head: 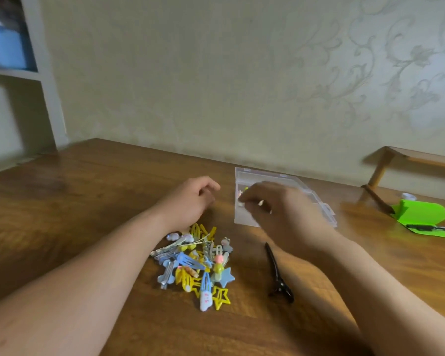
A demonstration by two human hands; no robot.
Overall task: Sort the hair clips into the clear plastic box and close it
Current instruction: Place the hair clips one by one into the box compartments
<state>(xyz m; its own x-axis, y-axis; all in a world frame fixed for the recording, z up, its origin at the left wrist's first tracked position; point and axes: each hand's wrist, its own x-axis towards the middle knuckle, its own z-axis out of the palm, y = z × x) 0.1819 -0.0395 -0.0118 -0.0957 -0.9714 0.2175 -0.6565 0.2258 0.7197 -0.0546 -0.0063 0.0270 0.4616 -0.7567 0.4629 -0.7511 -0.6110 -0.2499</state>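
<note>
Our right hand [275, 209] was over the clear plastic box [272, 176] at the back of the table [88, 201], its fingertips bunched near small bright bits inside; it was too blurry to tell if they pinched a clip or were free. Our left hand [190, 199] lay loosely curled by the pile of hair clips [195, 263], holding nothing. To do this step well, we thought each clip should go low into the box before the fingers opened, not drop from high; the long black clip [278, 273] lay apart from the pile and might need more room.
</note>
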